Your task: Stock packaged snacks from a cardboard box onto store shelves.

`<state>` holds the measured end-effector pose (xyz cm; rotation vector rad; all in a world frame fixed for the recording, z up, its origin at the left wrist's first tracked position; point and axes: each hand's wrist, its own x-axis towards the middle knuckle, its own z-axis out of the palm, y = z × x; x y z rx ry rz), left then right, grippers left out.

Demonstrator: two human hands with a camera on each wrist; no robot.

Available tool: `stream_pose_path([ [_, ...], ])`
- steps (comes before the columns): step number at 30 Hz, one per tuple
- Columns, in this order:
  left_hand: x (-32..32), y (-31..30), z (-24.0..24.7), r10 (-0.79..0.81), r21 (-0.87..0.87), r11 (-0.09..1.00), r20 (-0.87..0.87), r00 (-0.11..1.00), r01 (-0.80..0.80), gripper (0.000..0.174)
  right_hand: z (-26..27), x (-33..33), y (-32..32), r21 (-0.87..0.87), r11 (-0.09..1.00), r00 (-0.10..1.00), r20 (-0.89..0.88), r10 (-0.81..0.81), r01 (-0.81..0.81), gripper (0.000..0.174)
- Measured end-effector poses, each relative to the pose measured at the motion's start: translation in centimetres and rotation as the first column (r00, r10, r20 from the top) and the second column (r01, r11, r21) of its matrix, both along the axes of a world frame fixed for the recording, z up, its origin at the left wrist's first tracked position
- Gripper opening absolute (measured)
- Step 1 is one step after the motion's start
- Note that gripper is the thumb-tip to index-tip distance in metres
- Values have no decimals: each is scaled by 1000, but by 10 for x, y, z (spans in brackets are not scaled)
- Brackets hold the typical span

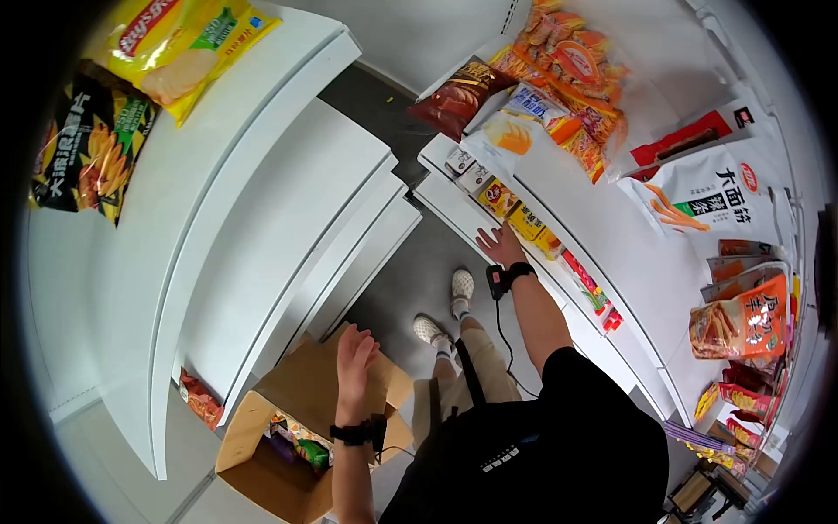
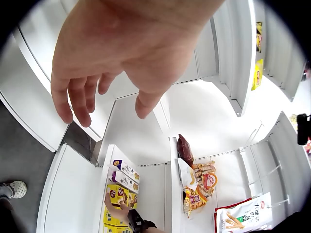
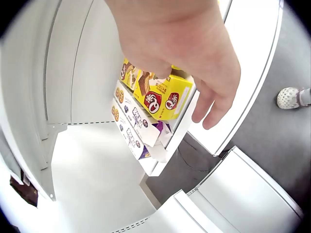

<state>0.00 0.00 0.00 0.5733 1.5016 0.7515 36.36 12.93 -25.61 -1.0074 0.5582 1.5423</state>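
Observation:
My right hand (image 1: pixel 504 248) is at the front of a low shelf, right beside a row of yellow snack boxes (image 1: pixel 534 230). In the right wrist view its fingers hang loosely past the front edge of a yellow box (image 3: pixel 163 97), and the hand covers part of that row. Two white biscuit boxes (image 3: pixel 135 119) stand next to the yellow ones, one with its end flap raised. My left hand (image 1: pixel 353 356) hovers with relaxed, spread fingers and holds nothing. Below it stands an open cardboard carton (image 1: pixel 301 377) with several snack packs inside.
White shelves (image 1: pixel 262 210) rise on the left, bearing a yellow chip bag (image 1: pixel 183 52) and a black one (image 1: pixel 92 148). On the right shelf above the boxes lie a brown bag (image 1: pixel 463 94) and several snack packs. A red packet (image 1: pixel 201 399) lies near the carton.

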Motion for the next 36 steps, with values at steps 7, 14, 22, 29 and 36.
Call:
stream_pose_path([
  [7, -6, -17, 5, 19, 59, 998, 70, 997, -24, 60, 65, -16, -25, 27, 997, 997, 20, -74, 74, 63],
  [14, -36, -43, 12, 66, 92, 993, 118, 991, -77, 48, 92, -25, -73, 102, 992, 996, -45, -73, 77, 35],
  [22, -63, -78, 0, 180, 153, 963, 237, 954, -220, 33, 132, -38, -127, 97, 988, 992, -48, -119, 123, 19],
  [29, -69, -102, 1, 241, 165, 947, 203, 949, -276, 28, 136, -39, -153, 143, 987, 997, -37, -66, 71, 16],
  [36, -68, -125, 17, 276, 239, 918, 193, 942, -318, 32, 144, -37, -162, 128, 992, 997, -74, -8, 18, 15],
])
